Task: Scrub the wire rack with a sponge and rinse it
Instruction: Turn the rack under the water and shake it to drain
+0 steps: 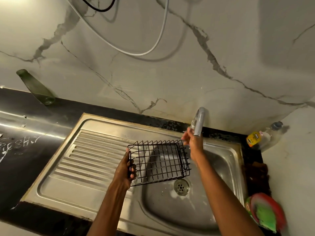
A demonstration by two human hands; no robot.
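My left hand (125, 169) gripped the black wire rack (159, 161) by its left edge, above the steel sink (225, 160). My right hand (191, 139) reached to the tap (200, 120); its grip I couldn't tell. I judged rinsing next: keep the rack tilted under the spout. A red dish (279, 212) held the green sponge (265, 216).

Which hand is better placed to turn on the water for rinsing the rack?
The right hand: it is already up at the tap. The left hand grips the wire rack over the sink.
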